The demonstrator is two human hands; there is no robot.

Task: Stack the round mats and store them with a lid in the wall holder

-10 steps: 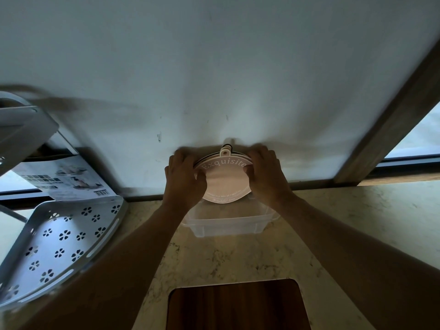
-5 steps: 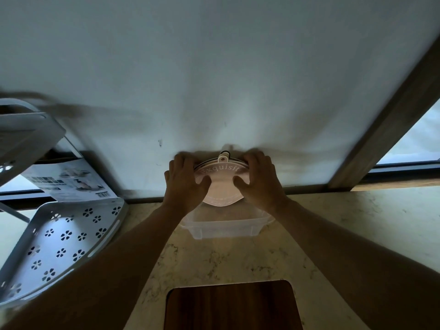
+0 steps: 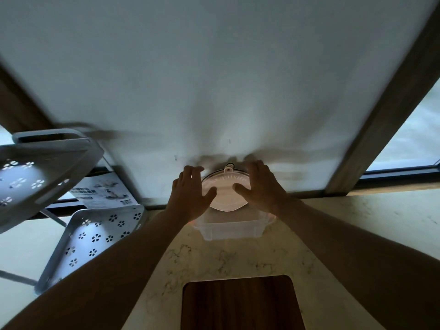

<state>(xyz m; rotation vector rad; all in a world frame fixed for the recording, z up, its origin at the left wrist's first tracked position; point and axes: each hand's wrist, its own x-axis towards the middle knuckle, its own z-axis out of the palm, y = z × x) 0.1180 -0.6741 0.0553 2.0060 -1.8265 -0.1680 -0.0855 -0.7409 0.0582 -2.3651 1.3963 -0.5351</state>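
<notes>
A round pinkish lid [image 3: 225,195] with raised lettering stands flat against the white wall, over a stack of round mats whose dark rims show at its top edge. A small tab of the wall holder [image 3: 229,166] sticks up above it. My left hand [image 3: 191,194] rests on the lid's left side, fingers spread and thumb on its face. My right hand [image 3: 260,186] covers the right side the same way. Both hands press on the lid rather than wrap around it.
A clear plastic container [image 3: 232,228] sits on the marble counter [image 3: 238,260] right below the lid. A white perforated corner rack [image 3: 92,234] stands at left with a printed box [image 3: 102,192] behind it. A dark wooden board [image 3: 242,303] lies near me. A window frame [image 3: 385,110] runs at right.
My fingers have loosened and spread over the lid's face. The view has tilted up and left, bringing the rack's upper shelf into sight.
</notes>
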